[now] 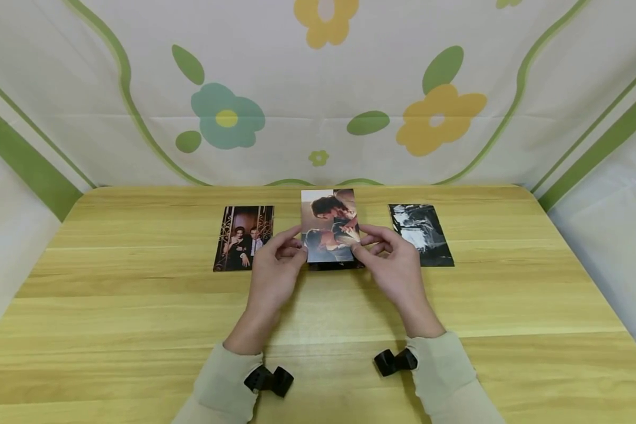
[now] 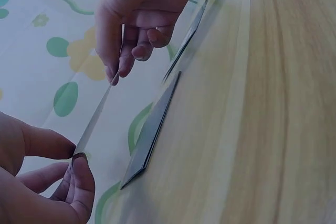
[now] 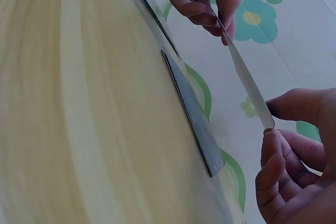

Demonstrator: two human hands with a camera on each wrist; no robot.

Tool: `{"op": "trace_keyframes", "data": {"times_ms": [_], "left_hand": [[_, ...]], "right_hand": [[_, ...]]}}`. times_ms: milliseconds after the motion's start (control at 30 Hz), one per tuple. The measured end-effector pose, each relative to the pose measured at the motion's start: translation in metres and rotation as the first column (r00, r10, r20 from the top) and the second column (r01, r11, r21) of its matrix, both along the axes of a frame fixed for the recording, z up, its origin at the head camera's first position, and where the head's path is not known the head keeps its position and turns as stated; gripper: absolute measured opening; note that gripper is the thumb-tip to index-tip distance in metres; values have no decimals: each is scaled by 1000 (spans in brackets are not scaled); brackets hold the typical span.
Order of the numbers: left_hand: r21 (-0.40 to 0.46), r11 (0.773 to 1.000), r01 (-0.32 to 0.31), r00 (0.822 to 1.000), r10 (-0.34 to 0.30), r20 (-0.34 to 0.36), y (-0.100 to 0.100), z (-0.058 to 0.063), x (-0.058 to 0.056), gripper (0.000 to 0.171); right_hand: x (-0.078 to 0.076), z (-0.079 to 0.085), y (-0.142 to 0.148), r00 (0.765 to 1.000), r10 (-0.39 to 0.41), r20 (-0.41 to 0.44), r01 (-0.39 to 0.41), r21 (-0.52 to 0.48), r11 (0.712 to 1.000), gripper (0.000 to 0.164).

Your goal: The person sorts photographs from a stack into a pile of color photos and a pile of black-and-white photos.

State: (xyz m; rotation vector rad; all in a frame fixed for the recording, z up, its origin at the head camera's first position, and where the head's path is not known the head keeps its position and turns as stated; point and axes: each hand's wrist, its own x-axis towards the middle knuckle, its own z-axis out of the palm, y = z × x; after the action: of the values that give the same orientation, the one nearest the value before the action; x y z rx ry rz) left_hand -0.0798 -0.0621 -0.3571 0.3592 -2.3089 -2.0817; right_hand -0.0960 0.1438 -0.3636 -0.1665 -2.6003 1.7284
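A photo card (image 1: 330, 229) showing two people in warm tones hangs over the middle of the table's far side. My left hand (image 1: 277, 268) pinches its left edge between thumb and fingers, and my right hand (image 1: 394, 268) pinches the right edge. Seen edge-on in the left wrist view, the held card (image 2: 94, 114) is raised off the tabletop. Below it lies a dark card stack (image 3: 191, 114), mostly hidden in the head view, where just its dark lower edge (image 1: 335, 266) shows.
On the wooden table (image 1: 138, 330), a photo card of a couple by an ornate gate (image 1: 245, 238) lies left of my hands. A black-and-white photo card (image 1: 423, 235) lies to the right, partly behind my right hand. A flower-print cloth (image 1: 318, 88) hangs behind the table.
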Motion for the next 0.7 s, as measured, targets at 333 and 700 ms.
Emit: {"op": "trace_keyframes", "data": {"times_ms": [333, 700], "left_hand": [[10, 1000, -29, 1000, 29, -8, -3, 2, 1, 41], [-85, 988, -127, 992, 128, 3, -38, 4, -2, 37]], "right_hand": [[1, 3, -5, 1000, 12, 19, -11, -15, 1000, 38], [3, 5, -46, 995, 98, 9, -97, -56, 994, 49]]}}
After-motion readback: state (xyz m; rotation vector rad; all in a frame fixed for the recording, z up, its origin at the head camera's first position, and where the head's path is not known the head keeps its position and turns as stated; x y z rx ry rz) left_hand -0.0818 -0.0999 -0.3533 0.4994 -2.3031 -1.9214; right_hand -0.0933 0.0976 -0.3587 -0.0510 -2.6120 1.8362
